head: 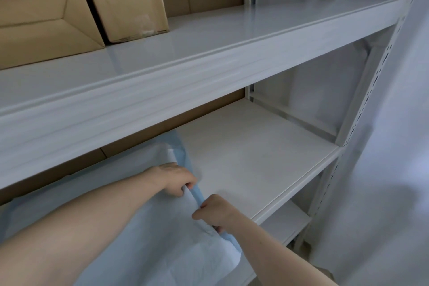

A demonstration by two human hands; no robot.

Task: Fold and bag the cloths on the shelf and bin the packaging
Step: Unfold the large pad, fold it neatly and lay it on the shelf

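A large pale cloth (130,234), white on top with a blue underside, lies spread over the left part of the lower white shelf (267,169) and hangs over its front edge. My left hand (176,177) grips the cloth's right edge, fingers curled round the blue fold. My right hand (214,212) pinches the same edge a little nearer to me, at the shelf's front. The two hands sit close together along that edge. My forearms hide part of the cloth.
Two cardboard boxes (125,0) stand at the left of the upper shelf (232,37). Brown cardboard (162,121) lines the back of the lower shelf. A perforated white upright (362,109) and white sheeting (383,193) stand at the right.
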